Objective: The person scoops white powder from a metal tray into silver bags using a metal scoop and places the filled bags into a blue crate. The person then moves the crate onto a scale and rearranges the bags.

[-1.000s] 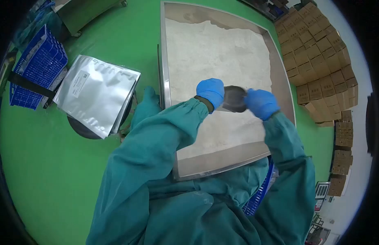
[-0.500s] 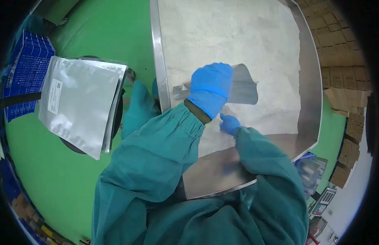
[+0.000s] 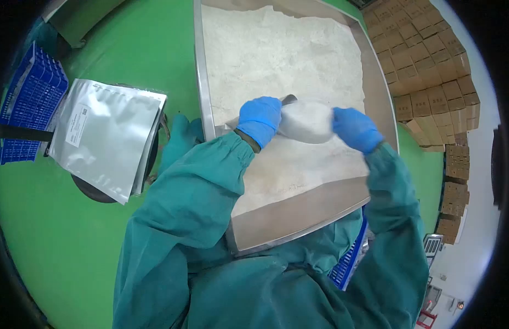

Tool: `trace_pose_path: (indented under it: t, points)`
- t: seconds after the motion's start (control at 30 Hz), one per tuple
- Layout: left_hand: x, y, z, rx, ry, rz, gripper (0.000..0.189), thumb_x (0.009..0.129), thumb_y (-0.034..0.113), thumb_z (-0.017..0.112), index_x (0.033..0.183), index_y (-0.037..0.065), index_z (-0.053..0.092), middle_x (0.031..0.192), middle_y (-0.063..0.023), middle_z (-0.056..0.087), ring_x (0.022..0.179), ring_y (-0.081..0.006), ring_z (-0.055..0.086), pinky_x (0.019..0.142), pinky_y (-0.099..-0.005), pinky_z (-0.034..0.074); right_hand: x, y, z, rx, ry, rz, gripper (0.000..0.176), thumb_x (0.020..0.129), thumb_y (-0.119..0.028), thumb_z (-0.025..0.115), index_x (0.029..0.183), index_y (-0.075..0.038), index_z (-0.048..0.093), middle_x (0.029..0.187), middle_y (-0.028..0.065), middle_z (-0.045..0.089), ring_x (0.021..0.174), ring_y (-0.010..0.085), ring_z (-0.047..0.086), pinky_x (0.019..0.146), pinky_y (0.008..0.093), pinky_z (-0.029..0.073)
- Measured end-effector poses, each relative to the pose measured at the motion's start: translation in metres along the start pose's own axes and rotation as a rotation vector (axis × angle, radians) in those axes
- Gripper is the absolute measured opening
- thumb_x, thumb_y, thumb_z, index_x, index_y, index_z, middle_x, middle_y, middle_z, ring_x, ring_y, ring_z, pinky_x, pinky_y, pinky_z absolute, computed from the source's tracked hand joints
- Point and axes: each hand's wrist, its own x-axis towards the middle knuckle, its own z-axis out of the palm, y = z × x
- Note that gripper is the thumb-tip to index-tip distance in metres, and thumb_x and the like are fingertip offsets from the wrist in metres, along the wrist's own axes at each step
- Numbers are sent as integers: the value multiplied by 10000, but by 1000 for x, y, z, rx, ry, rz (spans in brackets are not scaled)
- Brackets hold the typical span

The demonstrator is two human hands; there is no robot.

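My left hand (image 3: 260, 122), in a blue glove, is closed round the handle end of a metal scoop (image 3: 289, 100). White powder (image 3: 308, 122) fills the scoop's bowl, held above the tray. At the bowl's far right end is my gloved right hand (image 3: 357, 130), its fingers bent against the front lip and slightly blurred. Under both hands lies a broad bed of pale powder (image 3: 282, 55) in a large metal tray (image 3: 298, 222).
Left of the tray, silver foil pouches (image 3: 109, 137) with a label lie stacked on a dark round support. Behind them stands a blue plastic crate (image 3: 38, 104). Cardboard boxes (image 3: 430, 82) are piled at the right, and another blue crate (image 3: 350, 255) sits below the tray's near-right corner.
The scoop now carries powder, where its bowl showed bare grey metal. My right hand has risen from the near side to the scoop's lip. The view has shifted.
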Motion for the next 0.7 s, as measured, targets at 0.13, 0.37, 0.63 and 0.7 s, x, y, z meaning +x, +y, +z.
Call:
trace_pose_path:
  t: [0.13, 0.37, 0.63, 0.7]
  points:
    - [2, -2, -3, -1, 2, -9, 110, 755, 177, 514, 766, 96, 587, 709, -118, 603, 670, -284, 597, 565, -409, 465, 18, -7, 6, -197, -60, -11, 150, 788, -158, 491, 860, -43, 553, 781, 151, 606, 753, 339, 585, 655, 419, 471]
    - [9, -17, 3, 8, 99, 41, 85, 738, 161, 521, 743, 90, 567, 674, -112, 587, 642, -290, 591, 550, -402, 463, 2, 87, 48, -158, -114, 179, 184, 799, -183, 472, 834, -43, 587, 789, 160, 615, 730, 320, 604, 633, 425, 479]
    - [10, -12, -6, 178, 28, -25, 85, 741, 137, 510, 797, 81, 539, 641, -108, 577, 610, -274, 591, 499, -390, 454, 83, -78, 314, 272, -582, -29, 359, 760, -181, 482, 1072, -4, 503, 1031, 203, 554, 976, 311, 536, 834, 410, 423]
    - [10, -10, -6, 244, 4, -15, 88, 743, 133, 507, 809, 81, 533, 642, -108, 577, 601, -267, 591, 488, -384, 451, 74, -74, 321, 339, -504, -9, 237, 710, -185, 548, 912, -76, 602, 854, 160, 609, 828, 332, 579, 726, 433, 454]
